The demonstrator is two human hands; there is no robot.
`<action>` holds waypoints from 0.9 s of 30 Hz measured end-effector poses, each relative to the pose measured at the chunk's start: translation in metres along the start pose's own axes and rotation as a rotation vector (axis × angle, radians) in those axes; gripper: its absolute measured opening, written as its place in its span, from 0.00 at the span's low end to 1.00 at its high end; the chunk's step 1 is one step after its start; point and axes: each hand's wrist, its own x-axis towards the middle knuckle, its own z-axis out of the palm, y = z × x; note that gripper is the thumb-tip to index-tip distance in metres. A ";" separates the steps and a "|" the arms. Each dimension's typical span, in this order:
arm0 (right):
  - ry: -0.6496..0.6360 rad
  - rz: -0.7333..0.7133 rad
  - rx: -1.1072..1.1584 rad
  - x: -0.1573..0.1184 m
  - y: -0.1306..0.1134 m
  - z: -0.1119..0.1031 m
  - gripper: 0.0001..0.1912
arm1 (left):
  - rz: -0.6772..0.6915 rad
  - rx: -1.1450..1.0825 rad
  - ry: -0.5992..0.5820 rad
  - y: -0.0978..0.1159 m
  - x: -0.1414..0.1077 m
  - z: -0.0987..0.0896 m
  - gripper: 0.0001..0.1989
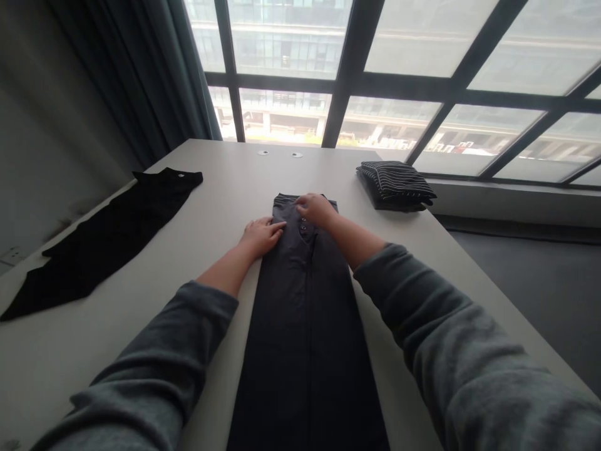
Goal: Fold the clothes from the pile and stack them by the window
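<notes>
A pair of dark trousers [305, 326] lies lengthwise on the white table, with its waist at the far end. A striped lining shows along the waist edge, and small round fasteners run down the front below it. My left hand [261, 238] rests on the left edge near the waist, fingers stretched out over the cloth. At the middle of the waistband, my right hand [317, 210] has its fingers curled and pinched on the fabric beside the fasteners. Its fingertips are partly hidden.
Another black garment [126, 219] is spread along the left side of the table [225, 169]. A folded stack of black striped clothing [394, 185] sits at the right edge. Two small white discs [297, 155] lie near the far edge, before the windows.
</notes>
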 end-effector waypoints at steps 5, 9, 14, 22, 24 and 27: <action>-0.153 -0.137 -0.083 0.084 -0.008 0.017 0.22 | -0.049 -0.056 -0.043 -0.013 0.028 -0.001 0.31; -0.323 -0.225 -0.150 0.120 -0.003 0.033 0.25 | -0.080 -0.049 -0.137 -0.014 0.031 -0.002 0.37; -0.351 -0.241 -0.173 0.151 0.008 0.041 0.19 | -0.090 -0.077 -0.188 -0.006 0.026 -0.009 0.35; -0.319 -0.183 -0.157 0.166 0.009 0.042 0.16 | -0.079 -0.070 -0.224 -0.003 0.023 -0.013 0.33; -0.325 -0.250 -0.117 0.164 0.008 0.041 0.20 | -0.080 -0.071 -0.226 -0.003 0.023 -0.013 0.33; -0.365 -0.353 -0.153 0.163 0.006 0.042 0.19 | -0.085 -0.067 -0.227 -0.002 0.023 -0.014 0.34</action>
